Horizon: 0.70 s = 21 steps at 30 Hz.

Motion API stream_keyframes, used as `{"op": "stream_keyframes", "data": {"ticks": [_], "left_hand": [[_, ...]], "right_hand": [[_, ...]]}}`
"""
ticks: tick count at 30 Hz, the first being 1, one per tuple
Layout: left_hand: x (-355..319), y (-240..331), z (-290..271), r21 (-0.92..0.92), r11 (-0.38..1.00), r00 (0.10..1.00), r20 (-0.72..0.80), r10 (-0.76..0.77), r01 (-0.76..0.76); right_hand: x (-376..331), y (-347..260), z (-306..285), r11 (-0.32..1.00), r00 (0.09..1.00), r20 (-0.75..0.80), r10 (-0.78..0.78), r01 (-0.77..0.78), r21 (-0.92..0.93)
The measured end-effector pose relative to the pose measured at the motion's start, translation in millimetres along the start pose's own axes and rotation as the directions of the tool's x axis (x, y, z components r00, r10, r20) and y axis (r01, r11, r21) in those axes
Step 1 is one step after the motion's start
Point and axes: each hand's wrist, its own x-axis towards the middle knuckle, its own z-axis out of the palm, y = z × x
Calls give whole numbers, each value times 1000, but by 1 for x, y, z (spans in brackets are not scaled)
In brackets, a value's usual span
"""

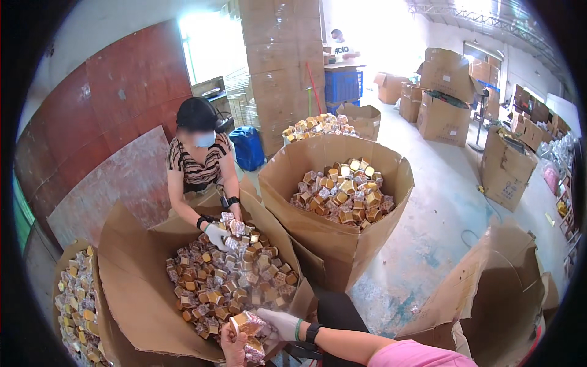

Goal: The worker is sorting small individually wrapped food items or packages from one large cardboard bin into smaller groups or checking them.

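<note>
Evidently for stability, my left hand (233, 347) grips film-wrapped gold pieces (248, 323) at the near edge of the cardboard carton (131, 266); my gloved right hand (281, 325) abuts them, its grip indeterminable.

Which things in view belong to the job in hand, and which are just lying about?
In use:
- left hand, gripping wrapped pieces
- gloved right hand, at those pieces
- carton of similar pieces

Apparently just lying about:
- blue crates
- open carton, lower right
</note>
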Motion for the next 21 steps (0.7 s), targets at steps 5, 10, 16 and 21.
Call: {"op": "stream_keyframes", "data": {"ticks": [5, 10, 16, 21], "left_hand": [[-14, -4, -21, -648, 587, 834, 138, -535, 484], [-27, -31, -37, -901, 286, 810, 112, -576, 328], [-15, -83, -50, -881, 405, 811, -45, -584, 243], [-23, -49, -38, -879, 415, 834, -39, -551, 233]], "right_hand": [[-1, 0, 5, 995, 988, -121, -94, 99, 30], [6, 14, -1, 987, 986, -98, -136, 144, 75], [16, 28, -4, 994, 985, -131, -107, 108, -1], [8, 24, 3, 984, 978, -160, -131, 148, 101]]}}
